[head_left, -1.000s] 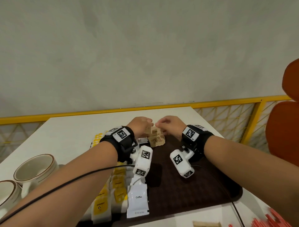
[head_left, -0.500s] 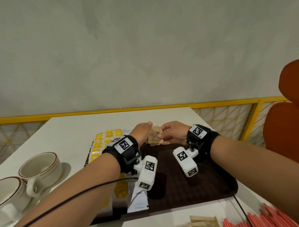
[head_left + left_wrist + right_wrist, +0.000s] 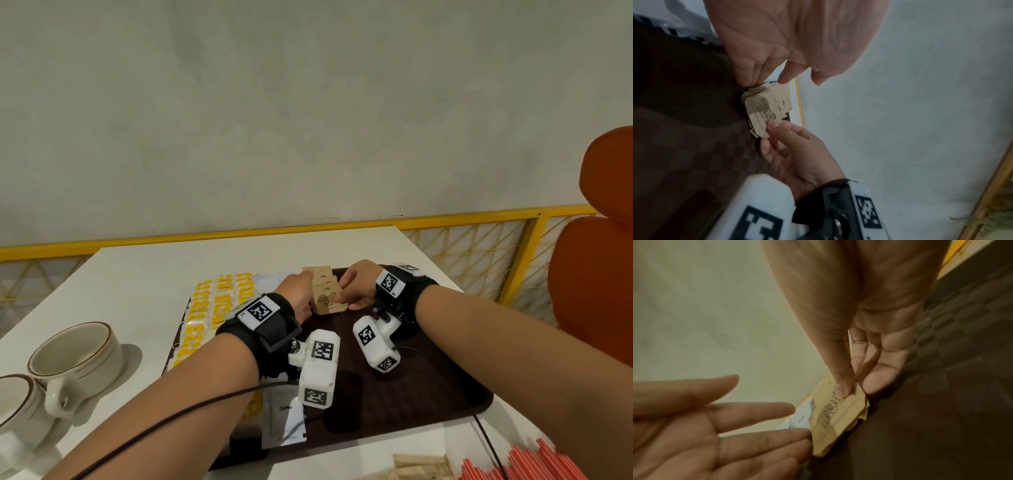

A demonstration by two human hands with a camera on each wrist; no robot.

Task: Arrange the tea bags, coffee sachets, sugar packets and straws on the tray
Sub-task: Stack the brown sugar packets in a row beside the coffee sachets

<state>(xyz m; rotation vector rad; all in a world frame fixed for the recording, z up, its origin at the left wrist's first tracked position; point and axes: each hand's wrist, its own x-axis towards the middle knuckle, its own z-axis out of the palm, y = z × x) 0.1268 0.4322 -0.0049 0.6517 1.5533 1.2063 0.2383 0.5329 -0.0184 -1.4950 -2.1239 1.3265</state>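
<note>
A fanned stack of brown sugar packets (image 3: 325, 294) lies at the far side of the dark brown tray (image 3: 411, 394). My right hand (image 3: 349, 294) pinches the stack's right edge, thumb on top (image 3: 842, 389) and fingers under it. My left hand (image 3: 298, 298) has straight fingers (image 3: 793, 408) that touch the stack's left edge. The left wrist view shows the packets (image 3: 766, 110) between both hands. Yellow tea bags (image 3: 219, 301) lie in rows on the tray's left. A white coffee sachet (image 3: 284, 421) lies near its front. Red straws (image 3: 534, 462) lie on the table at the front right.
Two brown-rimmed cups (image 3: 75, 356) stand on the white table at the left. Wooden stirrers (image 3: 421, 466) lie beside the straws. An orange chair (image 3: 596, 274) and a yellow railing (image 3: 513, 246) stand to the right and behind. A black cable (image 3: 171, 421) crosses my left forearm.
Half a second ago both hands held the packets up as a bundle; now the packets are fanned and low over the tray's far side. The left hand's fingers have straightened.
</note>
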